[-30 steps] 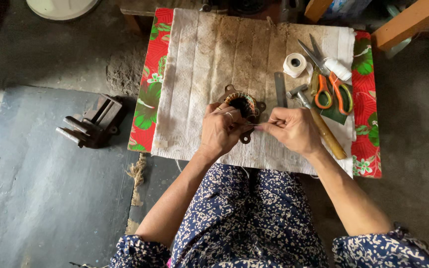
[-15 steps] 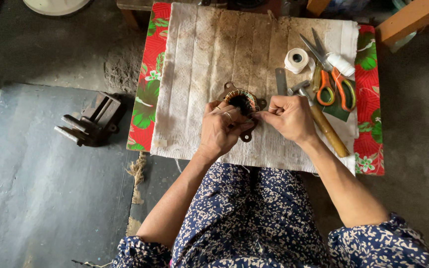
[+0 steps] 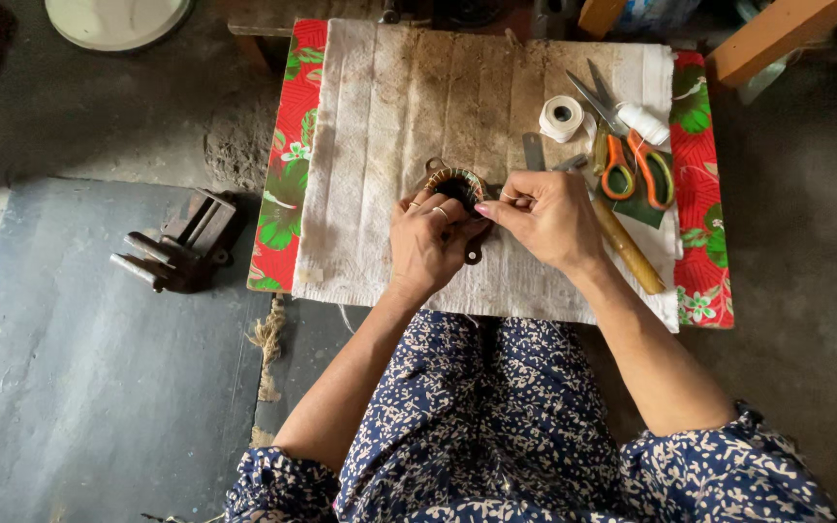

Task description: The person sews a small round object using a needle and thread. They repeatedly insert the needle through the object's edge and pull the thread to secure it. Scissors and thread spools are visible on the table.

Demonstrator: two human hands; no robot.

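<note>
Copper-wound ring coil (image 3: 457,182) sits clamped in my left hand (image 3: 430,242); my right hand (image 3: 546,215) fingertips pinch together beside it, over worn cloth (image 3: 389,116).

A small round wound coil (image 3: 455,184), dark with coppery turns, stands tilted over the stained white cloth (image 3: 380,145).

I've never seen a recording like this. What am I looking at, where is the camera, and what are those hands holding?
No machine here: a camera worn on a person's head looks down at their own lap and hands. The left hand steadies a small round coil-like ring, while the right hand pinches something too fine to make out beside it. They work over a worn pale cloth on a red flowered cover. To the right lie orange-handled scissors, a white tape roll and a wooden-handled tool. A dark metal vise sits on the floor.
</note>
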